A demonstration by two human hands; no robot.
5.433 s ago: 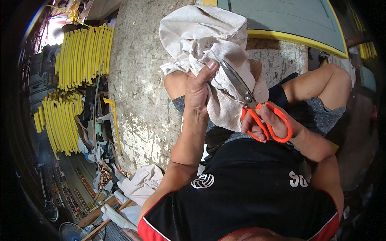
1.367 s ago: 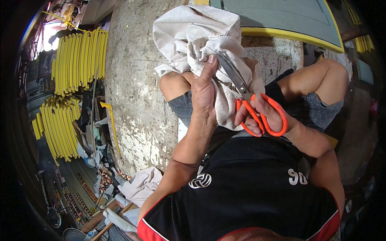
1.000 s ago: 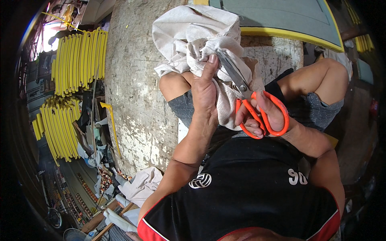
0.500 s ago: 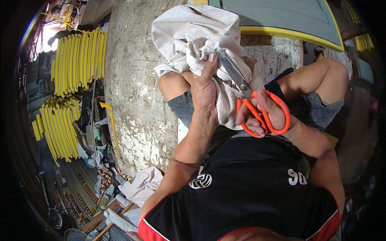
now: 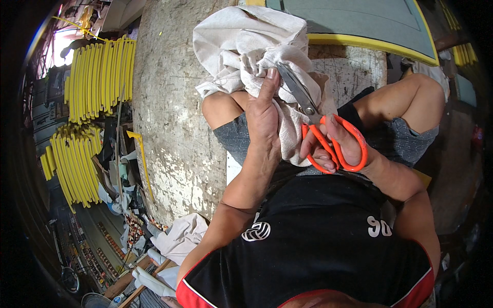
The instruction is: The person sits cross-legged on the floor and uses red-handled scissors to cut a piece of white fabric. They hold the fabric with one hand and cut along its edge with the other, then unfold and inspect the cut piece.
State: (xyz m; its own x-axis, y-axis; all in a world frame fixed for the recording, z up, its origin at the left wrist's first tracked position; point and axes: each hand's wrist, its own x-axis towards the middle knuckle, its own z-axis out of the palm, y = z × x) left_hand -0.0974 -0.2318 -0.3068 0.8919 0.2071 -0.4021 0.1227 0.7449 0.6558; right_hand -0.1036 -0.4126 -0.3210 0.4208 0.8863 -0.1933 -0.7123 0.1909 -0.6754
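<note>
Nearest, at the lower edge: one black sports jersey (image 5: 318, 251) with red trim. Just beyond, two bare forearms rising to two hands held close together over the lap. Right hand (image 5: 336, 146) closed through the loops of one pair of orange-handled scissors (image 5: 321, 128), grey blades pointing far and left, slightly parted, into the cloth. Left hand (image 5: 263, 120) clamped on one bundle of off-white cloth (image 5: 246, 49), thumb stretched up along it beside the blades. Cloth draped over the left knee and spilling far onto a worn, paint-flaked concrete floor (image 5: 174, 118). Two bent knees in grey shorts (image 5: 395, 138). Far right: one green panel with yellow edge (image 5: 359, 25). Far left: two stacks of curved yellow strips (image 5: 100, 77). Near left: one more crumpled pale cloth (image 5: 179, 236) among clutter.
</note>
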